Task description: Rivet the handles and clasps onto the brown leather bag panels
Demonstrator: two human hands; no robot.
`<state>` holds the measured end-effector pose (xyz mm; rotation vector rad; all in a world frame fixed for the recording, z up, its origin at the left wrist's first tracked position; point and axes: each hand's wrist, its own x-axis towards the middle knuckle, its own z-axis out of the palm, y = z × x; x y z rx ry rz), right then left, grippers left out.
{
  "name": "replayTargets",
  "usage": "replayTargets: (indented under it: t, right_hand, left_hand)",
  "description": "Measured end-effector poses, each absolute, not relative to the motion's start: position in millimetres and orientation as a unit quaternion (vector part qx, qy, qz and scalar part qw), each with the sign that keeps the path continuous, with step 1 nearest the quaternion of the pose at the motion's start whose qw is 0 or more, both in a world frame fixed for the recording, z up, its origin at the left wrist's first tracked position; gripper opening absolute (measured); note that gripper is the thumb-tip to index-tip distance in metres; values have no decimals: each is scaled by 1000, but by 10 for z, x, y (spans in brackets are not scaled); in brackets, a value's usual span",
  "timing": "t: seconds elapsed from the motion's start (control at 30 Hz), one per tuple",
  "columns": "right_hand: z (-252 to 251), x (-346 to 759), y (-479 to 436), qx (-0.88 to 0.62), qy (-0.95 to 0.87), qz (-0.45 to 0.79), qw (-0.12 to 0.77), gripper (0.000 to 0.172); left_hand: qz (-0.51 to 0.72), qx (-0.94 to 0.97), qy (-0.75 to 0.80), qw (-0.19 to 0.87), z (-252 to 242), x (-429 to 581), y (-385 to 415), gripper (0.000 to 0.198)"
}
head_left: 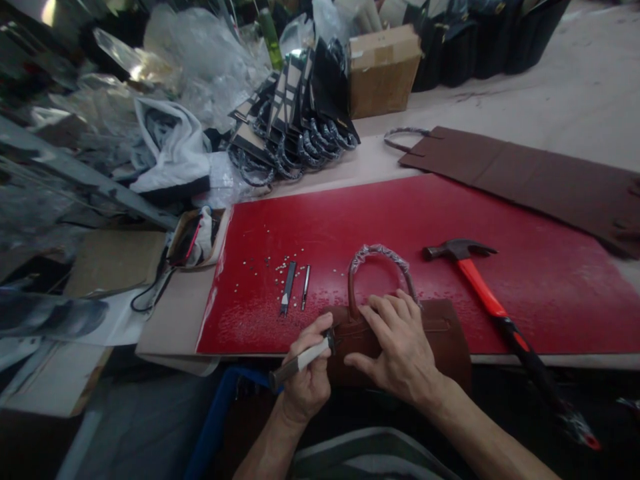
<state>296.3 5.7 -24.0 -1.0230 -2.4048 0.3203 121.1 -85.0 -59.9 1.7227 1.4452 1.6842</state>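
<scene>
A brown leather bag panel point(445, 337) with a plastic-wrapped handle point(380, 257) lies over the near edge of a red mat point(400, 220). My right hand point(400, 347) rests flat on the panel, fingers spread, pressing it down. My left hand point(307, 373) is closed around a slim tool with a pale handle point(303, 360), its tip touching the panel's left edge. Two small metal punches point(295, 287) and scattered tiny rivets point(265, 263) lie on the mat to the left.
A hammer with a red and black handle point(480, 283) lies on the mat to the right. A long brown leather sheet point(540, 173) lies beyond it. Stacked black bag panels point(295, 120), a cardboard box point(383, 70) and plastic wrap crowd the back.
</scene>
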Motion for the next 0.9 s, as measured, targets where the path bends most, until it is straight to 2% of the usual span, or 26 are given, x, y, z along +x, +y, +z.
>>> replayTargets:
  t: [0.13, 0.33, 0.5, 0.9]
  right_hand:
    - [-276, 2976, 43, -366, -887, 104, 262, 64]
    - [-277, 2978, 54, -355, -894, 96, 257, 68]
    - [-232, 2959, 70, -371, -892, 120, 229, 68]
    - [-233, 2958, 68, -351, -896, 110, 248, 70]
  left_hand:
    - [600, 598, 503, 173, -615, 1211, -854, 25]
    - [597, 596, 505, 183, -570, 1207, -831, 25]
    - [570, 623, 511, 161, -503, 1176, -793, 29]
    - [500, 641, 566, 137, -366, 1140, -691, 26]
